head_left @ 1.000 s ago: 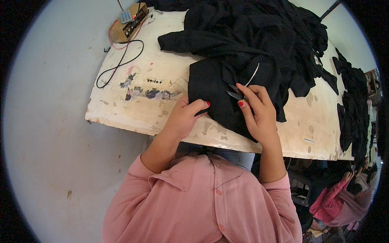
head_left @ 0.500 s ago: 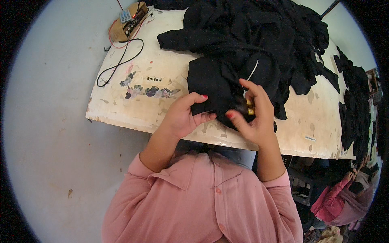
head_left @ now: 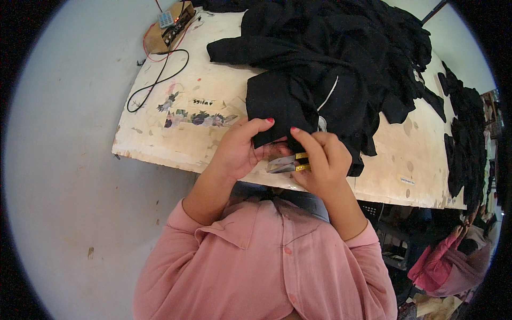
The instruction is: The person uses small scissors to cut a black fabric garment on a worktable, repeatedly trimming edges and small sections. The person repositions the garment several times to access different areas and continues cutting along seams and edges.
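Note:
My left hand (head_left: 234, 149) pinches the lower left edge of a black garment piece (head_left: 277, 98), thumb on top and fingers beneath. In my right hand (head_left: 326, 164) is a pair of yellow-handled thread snips (head_left: 287, 164), held in the curled fingers. Their grey blades point left toward my left hand, slightly apart, just below the cloth edge. My right thumb or forefinger rests its red-nailed tip on the cloth. A thin white strip (head_left: 328, 93) lies on the black fabric above my right hand, with a whitish patch at its lower end.
A large heap of black garments (head_left: 341, 37) covers the table's far side. The worn pale table (head_left: 154, 133) carries a box of electronics (head_left: 173, 29) with a looped black cable (head_left: 158, 82). More black clothes (head_left: 466, 138) hang over the right side. Another person's pink sleeve (head_left: 434, 266) shows lower right.
My right hand has moved down and left and turned, so the snips' blades now show pointing left. The left hand stays on the cloth edge, nearly still.

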Motion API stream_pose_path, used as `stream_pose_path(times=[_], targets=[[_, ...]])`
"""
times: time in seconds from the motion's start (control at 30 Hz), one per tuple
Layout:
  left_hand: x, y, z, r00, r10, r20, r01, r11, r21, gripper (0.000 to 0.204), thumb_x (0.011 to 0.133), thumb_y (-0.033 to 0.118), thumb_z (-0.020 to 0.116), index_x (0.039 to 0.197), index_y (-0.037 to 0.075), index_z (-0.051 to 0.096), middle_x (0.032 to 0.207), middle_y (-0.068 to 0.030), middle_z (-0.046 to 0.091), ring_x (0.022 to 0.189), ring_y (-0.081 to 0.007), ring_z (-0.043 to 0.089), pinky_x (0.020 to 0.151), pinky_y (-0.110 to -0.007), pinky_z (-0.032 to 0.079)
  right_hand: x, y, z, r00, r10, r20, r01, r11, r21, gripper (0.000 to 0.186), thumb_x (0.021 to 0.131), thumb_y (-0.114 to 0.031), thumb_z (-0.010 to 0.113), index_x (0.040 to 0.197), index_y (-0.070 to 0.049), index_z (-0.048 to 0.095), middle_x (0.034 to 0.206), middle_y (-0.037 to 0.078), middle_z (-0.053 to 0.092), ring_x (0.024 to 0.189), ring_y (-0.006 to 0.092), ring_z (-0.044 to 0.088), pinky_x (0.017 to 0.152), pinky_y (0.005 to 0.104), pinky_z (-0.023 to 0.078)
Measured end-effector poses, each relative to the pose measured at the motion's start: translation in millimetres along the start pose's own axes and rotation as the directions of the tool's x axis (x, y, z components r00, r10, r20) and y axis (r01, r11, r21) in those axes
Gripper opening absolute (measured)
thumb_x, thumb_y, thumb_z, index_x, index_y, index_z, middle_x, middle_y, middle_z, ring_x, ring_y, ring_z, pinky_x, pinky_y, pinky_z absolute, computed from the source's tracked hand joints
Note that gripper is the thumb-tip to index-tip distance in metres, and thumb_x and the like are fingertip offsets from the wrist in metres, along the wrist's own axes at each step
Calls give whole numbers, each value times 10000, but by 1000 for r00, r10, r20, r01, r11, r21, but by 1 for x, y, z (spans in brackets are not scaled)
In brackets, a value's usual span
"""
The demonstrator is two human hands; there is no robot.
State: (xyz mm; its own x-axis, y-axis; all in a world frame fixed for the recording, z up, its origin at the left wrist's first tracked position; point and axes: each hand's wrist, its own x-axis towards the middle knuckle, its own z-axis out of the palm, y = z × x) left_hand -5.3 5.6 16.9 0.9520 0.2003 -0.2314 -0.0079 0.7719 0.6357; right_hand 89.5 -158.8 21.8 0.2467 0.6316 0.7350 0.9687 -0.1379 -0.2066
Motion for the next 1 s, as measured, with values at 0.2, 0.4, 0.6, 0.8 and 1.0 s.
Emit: stream_pose_path(times=[0.2,0.4,0.6,0.8,1.0], targets=[[-4,-10,7,981,191,7,-189,963,194,286,838,56,694,1098,15,584,977,-95,656,857,-167,645,713,-274,547,-5,7,10,989,74,-129,-48,979,199,385,539,-40,759,894,-94,620,778,58,571,637,214,587,527,289,470],[-6,-2,-6,986,117,-122,-105,989,100,260,852,24,648,1098,58,570,903,-47,659,781,-139,643,699,-273,538,-22,13,5,960,-56,-274,72,996,47,316,532,-88,773,822,-91,646,721,58,561,582,194,559,514,293,459],[-2,-5,-12,991,110,-79,-107,993,43,183,864,27,634,1042,53,600,895,-49,662,780,-130,644,694,-269,541,-16,10,-4,977,-198,-81,203,976,73,356,634,-207,724,966,-79,712,721,38,585,549,182,549,516,298,455],[-2,-5,-14,993,105,-61,-97,988,124,214,866,43,643,1075,38,599,946,-62,664,830,-146,644,732,-277,536,5,2,4,977,147,-156,-101,958,268,346,617,-15,732,958,-64,708,788,73,626,670,218,630,597,303,504],[1,-13,-14,991,92,-96,-90,995,32,247,899,104,617,1121,2,584,1005,-86,651,892,-184,628,816,-324,510,10,11,8,952,280,125,-306,854,420,400,595,95,633,949,-78,700,893,85,654,762,240,640,678,293,510]])
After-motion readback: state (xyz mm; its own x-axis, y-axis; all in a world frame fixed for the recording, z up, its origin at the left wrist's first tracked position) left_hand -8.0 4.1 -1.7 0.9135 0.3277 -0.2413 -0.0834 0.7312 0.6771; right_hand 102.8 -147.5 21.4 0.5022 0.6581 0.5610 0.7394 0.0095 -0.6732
